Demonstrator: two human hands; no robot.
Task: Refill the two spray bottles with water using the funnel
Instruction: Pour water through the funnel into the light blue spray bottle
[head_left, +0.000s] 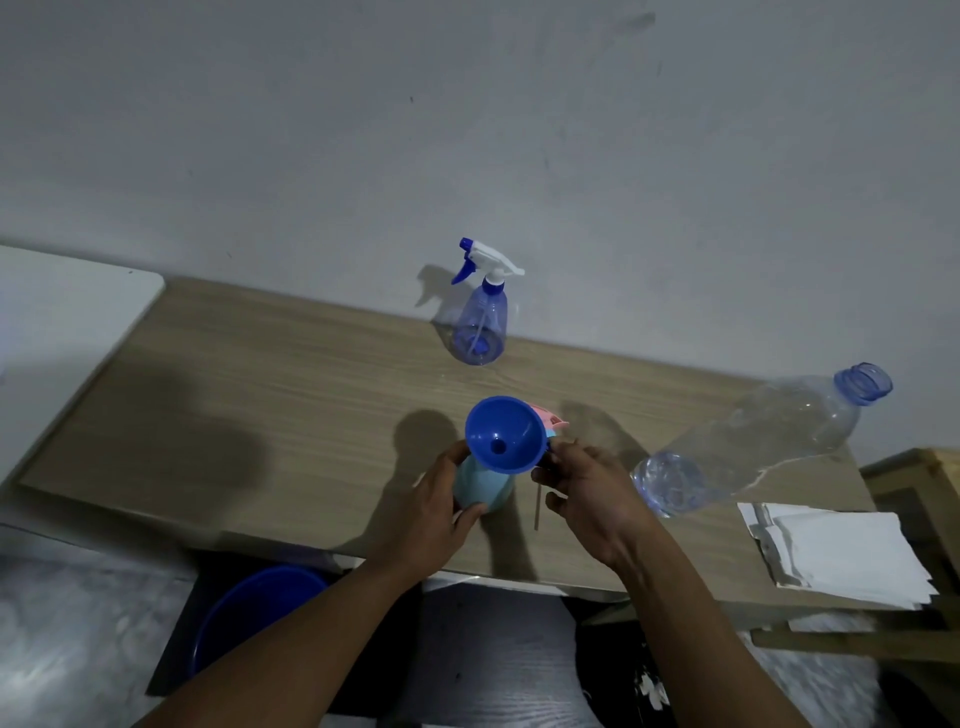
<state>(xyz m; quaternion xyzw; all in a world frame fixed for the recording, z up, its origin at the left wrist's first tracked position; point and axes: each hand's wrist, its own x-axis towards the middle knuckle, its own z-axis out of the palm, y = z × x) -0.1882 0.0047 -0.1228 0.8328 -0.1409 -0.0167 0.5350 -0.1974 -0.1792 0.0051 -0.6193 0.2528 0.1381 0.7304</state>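
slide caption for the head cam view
Left hand grips the pale blue bottle with a funnel in its neck; right hand beside it.

Two spray bottles show: the light blue bottle (480, 488) under the single funnel (501, 434), the clear blue bottle (480, 322) beyond it. Right of the funnel are one spray head (551, 420), one water bottle (753, 441) and one paper stack (841, 556).

This looks like a plain home room: a wood-grain table (260, 415) stands against a scuffed white wall (363, 130) beyond the left hand (441, 501), a blue basin (249, 613) sits on the floor below it, and wooden furniture (924, 478) stands right of the right hand (592, 493).
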